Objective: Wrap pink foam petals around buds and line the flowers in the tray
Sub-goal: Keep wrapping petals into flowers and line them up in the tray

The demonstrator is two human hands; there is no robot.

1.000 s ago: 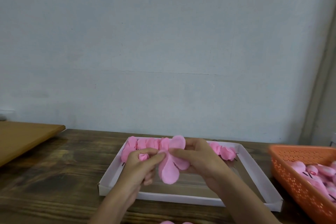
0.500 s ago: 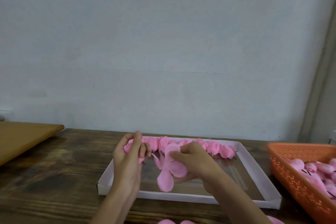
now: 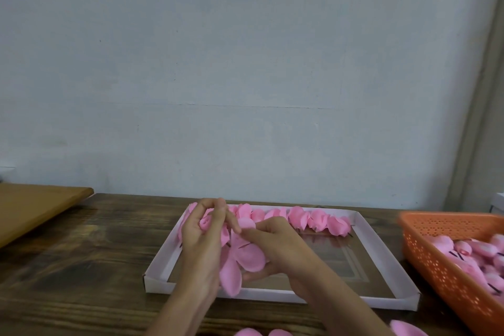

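Over the white tray point(image 3: 387, 256) my two hands work together on one flower. A pink bud point(image 3: 205, 222) sits in my left hand point(image 3: 203, 240), pinched by thumb and fingertips. Beside it my right hand point(image 3: 275, 243) grips a pink foam petal piece point(image 3: 245, 255) whose lobes hang down and spread around the bud's base. Along the tray's far edge lies a row of wrapped pink flowers point(image 3: 313, 219), partly hidden behind my left hand.
An orange perforated basket point(image 3: 447, 275) with several pink buds stands at the right. Loose pink petals point(image 3: 261, 332) lie at the table's near edge. A brown board point(image 3: 32, 207) rests at the far left on the dark wooden table point(image 3: 81, 267).
My left hand rose from a low pinch beside the petals and now holds the bud upright with fingers lifted. The petal piece dropped lower in my right hand.
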